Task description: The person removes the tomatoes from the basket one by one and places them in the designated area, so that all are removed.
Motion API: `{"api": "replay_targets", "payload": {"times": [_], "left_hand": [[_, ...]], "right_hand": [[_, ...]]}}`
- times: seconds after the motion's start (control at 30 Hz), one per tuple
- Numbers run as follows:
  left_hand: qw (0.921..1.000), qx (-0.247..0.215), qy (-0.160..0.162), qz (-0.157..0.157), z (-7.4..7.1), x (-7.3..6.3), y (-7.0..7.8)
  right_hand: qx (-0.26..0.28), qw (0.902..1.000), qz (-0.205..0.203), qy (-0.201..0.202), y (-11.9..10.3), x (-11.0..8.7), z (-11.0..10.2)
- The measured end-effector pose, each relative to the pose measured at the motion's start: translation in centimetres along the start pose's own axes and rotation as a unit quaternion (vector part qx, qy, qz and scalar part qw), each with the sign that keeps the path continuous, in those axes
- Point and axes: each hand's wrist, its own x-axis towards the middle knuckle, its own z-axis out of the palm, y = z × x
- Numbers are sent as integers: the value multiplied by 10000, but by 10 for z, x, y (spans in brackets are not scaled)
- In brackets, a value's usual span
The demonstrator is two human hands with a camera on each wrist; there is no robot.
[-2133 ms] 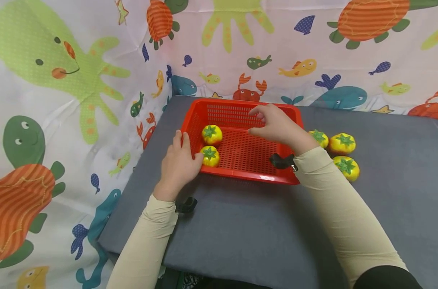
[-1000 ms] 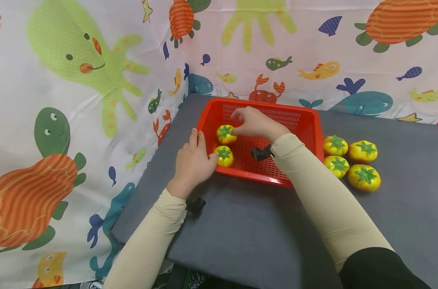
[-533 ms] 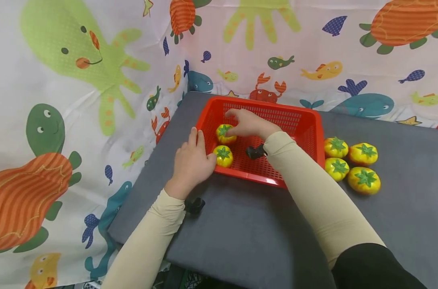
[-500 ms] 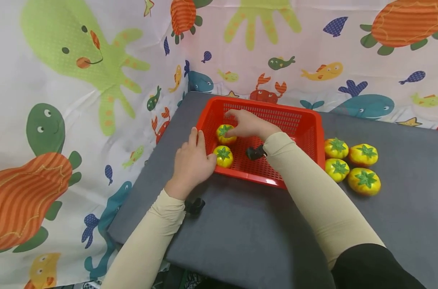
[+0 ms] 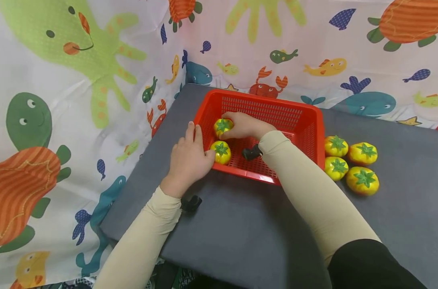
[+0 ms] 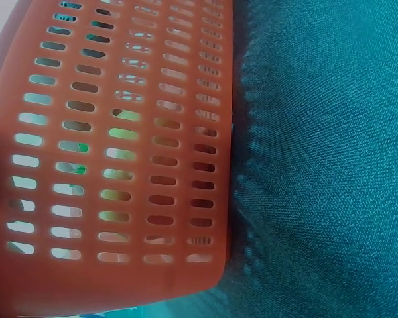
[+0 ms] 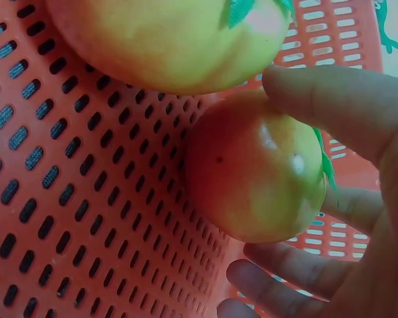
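Note:
In the head view a red slotted plastic basket (image 5: 258, 176) stands on the table. Two yellow-orange persimmons with green leafy tops lie at its left end. Around the far persimmon (image 5: 223, 126) curls my right hand (image 5: 245, 125), thumb on the near side and fingers on the far side. The right wrist view has that persimmon (image 7: 255, 169) between thumb and fingers, beside the near persimmon (image 7: 179, 40). My left hand (image 5: 190, 160) rests at the basket's left rim with straight fingers, its thumb by the near persimmon (image 5: 221, 152). Only the basket's outer wall (image 6: 119, 275) shows in the left wrist view.
Several more persimmons (image 5: 363, 180) sit close together on the grey tabletop (image 5: 237, 228), just right of the basket. A curtain (image 5: 219, 40) printed with sea animals hangs behind and to the left. The table's left edge runs beside my left arm.
My right hand has moved left from above the basket's middle, come down and closed around the far persimmon. The left hand stays at the rim. The head view has shifted somewhat.

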Motion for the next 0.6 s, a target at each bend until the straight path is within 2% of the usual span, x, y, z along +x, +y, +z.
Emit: {"api": "replay_targets", "payload": {"times": [0.6], "left_hand": [[9999, -21, -78, -94, -3, 0, 0]], "right_hand": [[80, 9998, 81, 171, 0, -1, -4]]}}
